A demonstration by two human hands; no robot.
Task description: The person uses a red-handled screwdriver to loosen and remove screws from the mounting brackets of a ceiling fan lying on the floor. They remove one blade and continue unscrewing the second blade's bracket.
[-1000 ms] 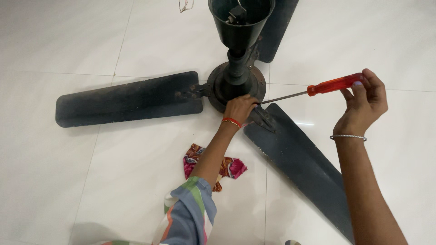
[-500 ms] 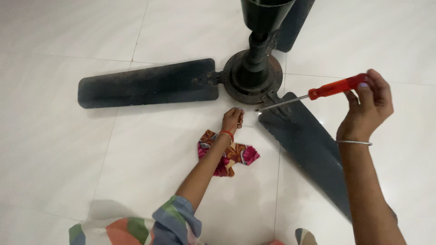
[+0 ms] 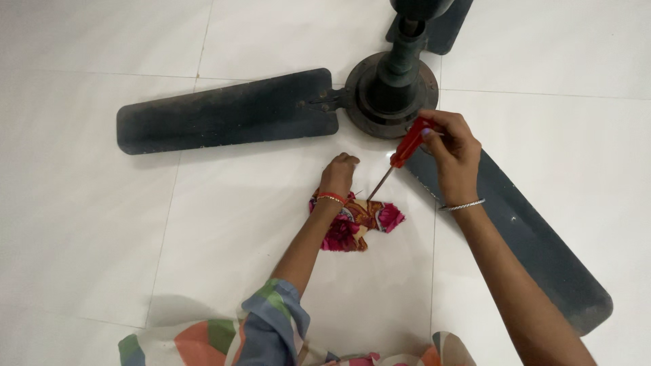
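A dark ceiling fan (image 3: 390, 91) lies on a white tiled floor (image 3: 88, 224), its round motor hub upright in the upper middle with a stem rising out of the top edge of the view. One blade (image 3: 227, 112) stretches flat to the left, another blade (image 3: 522, 234) runs down to the right, and the tip of a third blade (image 3: 441, 30) shows behind the hub.

The right hand (image 3: 451, 149) sits just below the hub, over the root of the right-hand blade. Its fingers are curled tight around the red handle of a screwdriver (image 3: 400, 154), whose thin metal shaft slants down and left, the tip ending near the left hand. The left hand (image 3: 339, 173) rests knuckles up on the floor between the two nearer blades, fingers bent under; whether they pinch anything I cannot tell. Just below its wrist lies a crumpled floral cloth (image 3: 356, 224) in pink and orange, partly under the forearm.

The hub and both blades hem the hands in above and at the right. Bare tiles lie open to the left and lower middle.
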